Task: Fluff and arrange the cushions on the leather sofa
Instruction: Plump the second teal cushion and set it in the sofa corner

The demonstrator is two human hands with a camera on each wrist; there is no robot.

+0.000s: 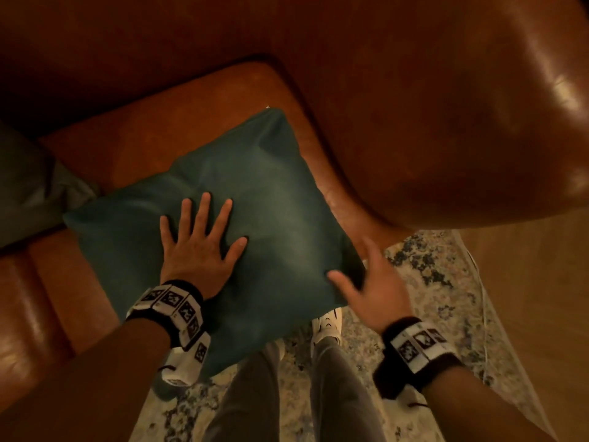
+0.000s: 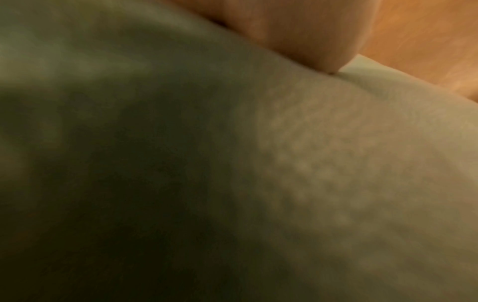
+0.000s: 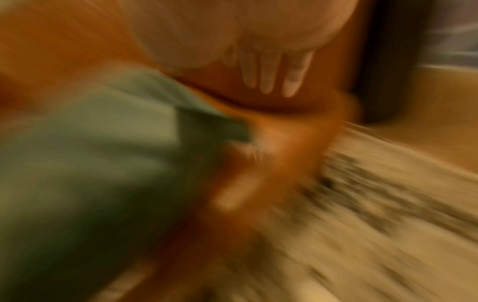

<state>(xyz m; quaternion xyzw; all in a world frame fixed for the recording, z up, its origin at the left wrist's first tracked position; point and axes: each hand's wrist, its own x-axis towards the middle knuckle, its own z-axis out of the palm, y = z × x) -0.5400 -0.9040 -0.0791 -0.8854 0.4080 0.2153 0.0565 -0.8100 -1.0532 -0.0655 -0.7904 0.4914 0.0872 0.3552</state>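
A dark teal cushion (image 1: 267,199) lies flat on the brown leather sofa seat (image 1: 159,129), its near corner hanging over the front edge. My left hand (image 1: 200,237) presses flat on the cushion with fingers spread. My right hand (image 1: 369,282) hovers open at the cushion's right corner, blurred, thumb near the fabric. In the left wrist view the cushion fabric (image 2: 181,163) fills the picture. The right wrist view is smeared: the cushion (image 3: 90,153) sits at the left, and straight fingers (image 3: 266,73) hang over the leather.
A second greenish cushion (image 1: 28,189) lies at the left on the seat. The sofa's rounded arm (image 1: 462,122) rises to the right. Below are a patterned rug (image 1: 424,282), my legs and a white shoe (image 1: 328,323).
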